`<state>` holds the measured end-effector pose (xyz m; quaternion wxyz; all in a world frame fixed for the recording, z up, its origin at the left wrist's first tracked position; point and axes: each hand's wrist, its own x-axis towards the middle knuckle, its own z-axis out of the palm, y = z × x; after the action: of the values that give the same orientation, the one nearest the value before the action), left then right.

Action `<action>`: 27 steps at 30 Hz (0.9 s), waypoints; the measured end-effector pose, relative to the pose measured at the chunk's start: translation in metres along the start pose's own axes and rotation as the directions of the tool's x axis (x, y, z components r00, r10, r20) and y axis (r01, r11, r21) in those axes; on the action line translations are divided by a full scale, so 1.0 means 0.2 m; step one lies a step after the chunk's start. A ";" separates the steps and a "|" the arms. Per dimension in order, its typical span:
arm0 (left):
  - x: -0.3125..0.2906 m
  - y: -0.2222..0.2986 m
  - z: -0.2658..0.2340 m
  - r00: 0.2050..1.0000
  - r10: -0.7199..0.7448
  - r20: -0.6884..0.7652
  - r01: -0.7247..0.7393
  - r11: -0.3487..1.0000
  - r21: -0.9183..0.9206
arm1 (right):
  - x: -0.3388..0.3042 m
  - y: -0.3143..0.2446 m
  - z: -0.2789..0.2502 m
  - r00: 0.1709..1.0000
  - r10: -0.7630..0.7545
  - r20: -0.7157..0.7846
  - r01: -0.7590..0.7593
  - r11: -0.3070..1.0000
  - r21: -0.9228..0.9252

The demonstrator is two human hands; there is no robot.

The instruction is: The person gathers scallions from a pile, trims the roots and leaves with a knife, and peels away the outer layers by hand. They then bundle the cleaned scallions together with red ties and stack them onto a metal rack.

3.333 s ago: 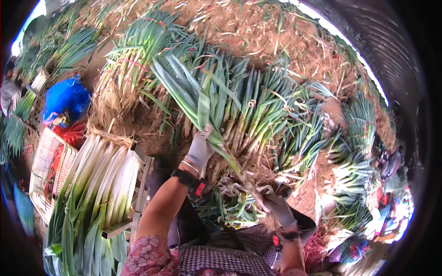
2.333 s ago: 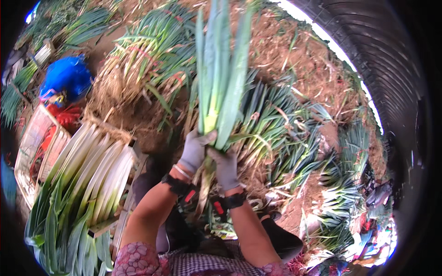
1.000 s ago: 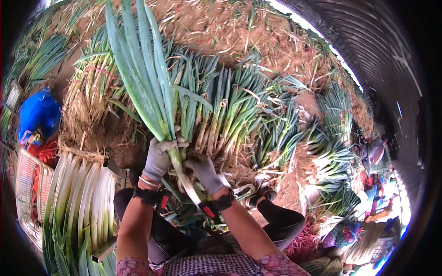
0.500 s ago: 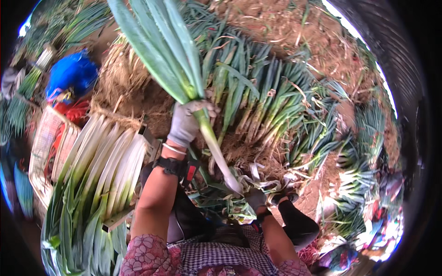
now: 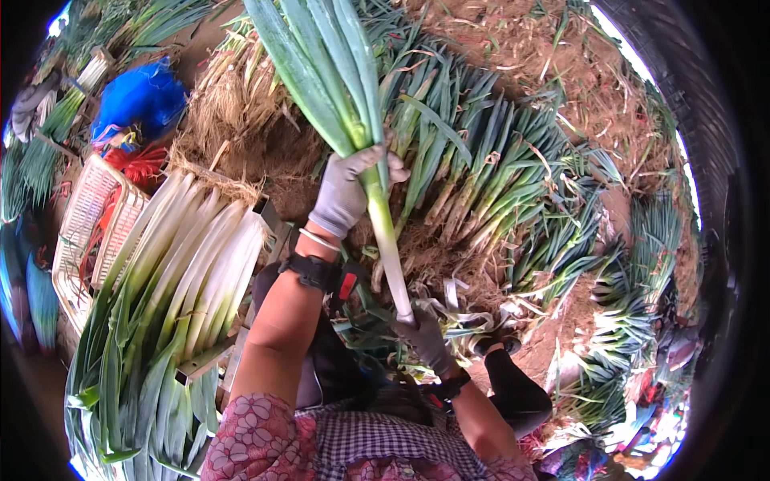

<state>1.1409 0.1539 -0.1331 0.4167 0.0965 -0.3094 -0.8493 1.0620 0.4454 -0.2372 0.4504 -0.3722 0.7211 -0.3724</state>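
Note:
A single long leek (image 5: 388,255) slants before me, its broad green leaves reaching the far edge and its white root end toward me. In a pale grey glove, my left hand (image 5: 346,186) is closed round the stem just below where the leaves fan out. My right hand (image 5: 423,341), in a darker grey glove, has its fingers closed about the root end, which they partly hide. To the left, a row of peeled leeks (image 5: 180,276) lies side by side on a low frame (image 5: 212,358), white ends away from me and leaves hanging toward me.
Unpeeled leeks (image 5: 473,152) with muddy roots lie in a long heap ahead and right. Peelings (image 5: 457,317) litter the ground near my right hand. At left are a plastic basket (image 5: 79,220), red ties (image 5: 138,164) and a blue bag (image 5: 144,100). More leeks (image 5: 613,337) lie farther right.
My right hand has come up and left onto the leek's root end, from just beside it. The leek stands more upright, still in my left hand; the whole view has shifted slightly.

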 end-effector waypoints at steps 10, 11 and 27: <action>-0.09 -0.27 0.05 0.912 -0.316 -0.261 0.360 0.923 0.139 | 0.33 -0.55 -0.08 0.938 -0.330 -0.102 0.334 0.942 0.024; -0.07 -0.28 0.04 0.885 -0.345 -0.313 0.433 0.857 0.280 | 0.30 -0.52 -0.07 0.923 -0.324 -0.206 0.324 0.945 -0.039; 0.04 -0.62 -0.09 0.781 -0.304 -0.545 0.457 0.874 0.167 | -0.40 -0.47 -0.15 0.925 -0.192 -0.329 0.079 0.942 -0.327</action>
<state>1.0630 0.1962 -0.2212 0.2815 0.4355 -0.2847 -0.8063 1.0785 0.4785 -0.1161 0.2219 -0.4136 0.8118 -0.3474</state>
